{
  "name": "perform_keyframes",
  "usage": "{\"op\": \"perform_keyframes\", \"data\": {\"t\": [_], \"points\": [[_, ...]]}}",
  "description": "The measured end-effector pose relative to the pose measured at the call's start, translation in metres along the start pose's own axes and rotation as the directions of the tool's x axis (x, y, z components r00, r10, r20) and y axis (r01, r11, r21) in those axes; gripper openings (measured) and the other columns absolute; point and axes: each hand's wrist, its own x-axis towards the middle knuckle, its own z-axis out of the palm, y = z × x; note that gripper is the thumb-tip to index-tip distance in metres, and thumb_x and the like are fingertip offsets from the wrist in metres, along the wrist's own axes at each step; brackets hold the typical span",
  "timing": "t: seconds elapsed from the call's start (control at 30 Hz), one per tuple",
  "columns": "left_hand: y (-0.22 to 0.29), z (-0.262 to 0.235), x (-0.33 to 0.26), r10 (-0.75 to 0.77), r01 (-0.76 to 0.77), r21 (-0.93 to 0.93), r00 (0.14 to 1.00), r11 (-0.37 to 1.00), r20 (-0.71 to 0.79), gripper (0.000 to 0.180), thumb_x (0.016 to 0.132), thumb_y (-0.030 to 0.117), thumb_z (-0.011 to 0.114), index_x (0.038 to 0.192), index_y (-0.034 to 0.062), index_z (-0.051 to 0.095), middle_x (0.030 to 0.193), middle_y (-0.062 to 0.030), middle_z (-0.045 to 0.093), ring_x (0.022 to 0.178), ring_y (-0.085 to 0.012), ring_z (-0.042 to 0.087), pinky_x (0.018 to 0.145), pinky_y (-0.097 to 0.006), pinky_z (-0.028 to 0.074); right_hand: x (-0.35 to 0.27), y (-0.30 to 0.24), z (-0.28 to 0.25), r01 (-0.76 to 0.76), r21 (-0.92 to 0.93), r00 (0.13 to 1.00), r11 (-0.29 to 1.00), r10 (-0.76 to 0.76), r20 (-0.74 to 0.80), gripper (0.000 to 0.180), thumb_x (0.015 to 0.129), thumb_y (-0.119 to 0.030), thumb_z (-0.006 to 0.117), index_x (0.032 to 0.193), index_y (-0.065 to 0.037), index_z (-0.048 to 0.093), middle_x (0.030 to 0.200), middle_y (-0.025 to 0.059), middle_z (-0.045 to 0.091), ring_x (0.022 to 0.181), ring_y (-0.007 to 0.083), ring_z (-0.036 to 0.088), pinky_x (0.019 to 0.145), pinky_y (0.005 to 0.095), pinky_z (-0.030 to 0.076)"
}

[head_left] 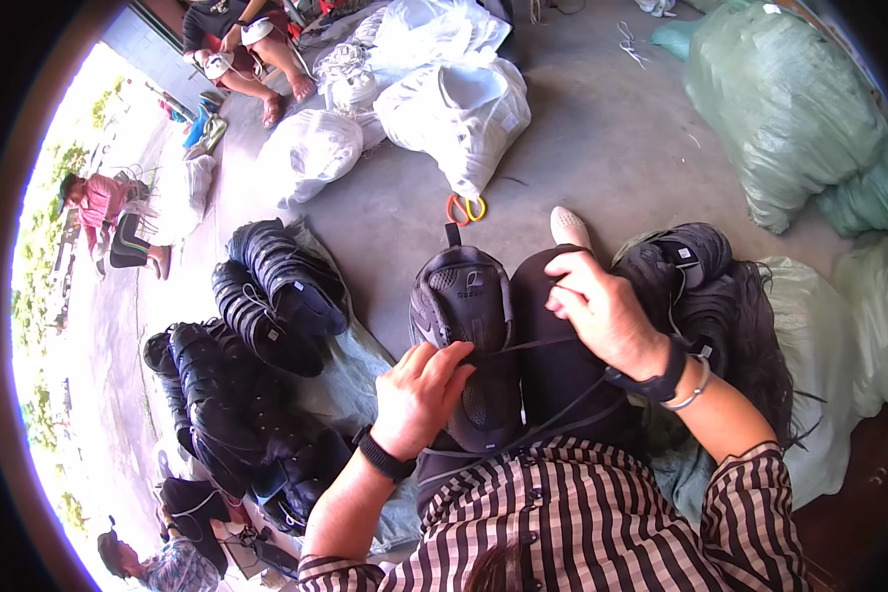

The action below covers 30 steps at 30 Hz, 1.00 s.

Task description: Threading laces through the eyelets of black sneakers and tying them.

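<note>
A black and grey shoe (476, 286) rests on my lap, its toe part toward the lower edge and a pull loop at its far end. My left hand (422, 397) is closed at the shoe's left side, thumb and fingers pinching near the lace holes; exactly what lies between them is partly hidden. A dark shoelace (538, 344) stretches from the shoe toward my right hand (607, 311). That hand is raised to the right of the shoe with fingers curled, and the lace passes at it. More lace trails across my lap below.
Stacked black shoes (232, 405) lie on sheeting at left, with another pile (696, 271) at right. Scissors (466, 209) with orange and yellow handles lie ahead near white bags (464, 118). Large green sacks (779, 109) stand far right. Other people (118, 217) sit at left.
</note>
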Motion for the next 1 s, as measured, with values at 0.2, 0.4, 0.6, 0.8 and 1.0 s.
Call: {"op": "perform_keyframes", "data": {"t": [0.2, 0.4, 0.6, 0.8, 1.0], "points": [[0.011, -0.004, 0.004, -0.163, 0.165, -0.010, 0.983, 0.986, 0.088, 0.013, 0.077, 0.013, 0.069, 0.083, 0.0075, 0.059, 0.074, -0.0072, 0.055, 0.065, -0.0261, 0.058, 0.056, -0.035, 0.048, -0.013, 0.003, 0.021, -0.017, -0.029, 0.982, 0.999, 0.022, 0.189, 0.011, 0.082, -0.011, 0.064, 0.087, -0.004, 0.057, 0.069, 0.0162, 0.061, 0.067, 0.0337, 0.063, 0.058, 0.0394, 0.049], [-0.019, -0.002, -0.020, -0.460, 0.777, -0.627, 0.575, 0.049, 0.677, 0.014, 0.091, 0.022, 0.059, 0.090, 0.0088, 0.056, 0.063, 0.0020, 0.044, 0.048, -0.0081, 0.039, 0.041, -0.021, 0.030, -0.032, 0.002, 0.023, -0.046, -0.103, 0.953, 0.994, 0.074, 0.293, 0.017, 0.081, -0.010, 0.065, 0.088, -0.004, 0.050, 0.064, 0.0158, 0.059, 0.065, 0.0350, 0.062, 0.057, 0.0406, 0.048], [-0.056, -0.004, -0.041, -0.634, 0.187, -0.877, 0.626, -0.443, 0.454, 0.015, 0.092, 0.016, 0.055, 0.106, 0.0096, 0.058, 0.071, 0.0063, 0.046, 0.051, -0.0017, 0.030, 0.042, -0.018, 0.021, -0.024, -0.016, 0.020, -0.350, 0.102, 0.878, 0.931, 0.288, 0.383, 0.009, 0.089, -0.005, 0.055, 0.096, -0.001, 0.051, 0.071, 0.0109, 0.066, 0.052, 0.0144, 0.061, 0.043, 0.0263, 0.047], [-0.065, -0.014, -0.039, -0.921, 0.279, -0.959, 0.361, -0.040, 0.144, 0.028, 0.093, 0.014, 0.050, 0.119, 0.0044, 0.056, 0.082, 0.0019, 0.055, 0.056, -0.0012, 0.035, 0.046, -0.018, 0.029, -0.021, -0.010, 0.026, -0.333, 0.119, 0.894, 0.935, 0.273, 0.355, 0.006, 0.090, -0.006, 0.055, 0.092, -0.001, 0.053, 0.072, 0.0092, 0.065, 0.054, 0.0099, 0.060, 0.043, 0.0239, 0.047], [-0.006, -0.019, -0.013, -0.296, 0.264, -0.244, 0.949, 0.933, -0.108, 0.022, 0.076, -0.003, 0.065, 0.096, 0.0063, 0.065, 0.071, -0.0021, 0.053, 0.060, -0.0110, 0.053, 0.055, -0.023, 0.043, -0.021, -0.004, 0.033, -0.190, 0.031, 0.956, 0.981, 0.177, 0.236, 0.007, 0.089, -0.006, 0.057, 0.089, 0.000, 0.054, 0.069, 0.0084, 0.063, 0.051, 0.0107, 0.059, 0.043, 0.0244, 0.046]]}}
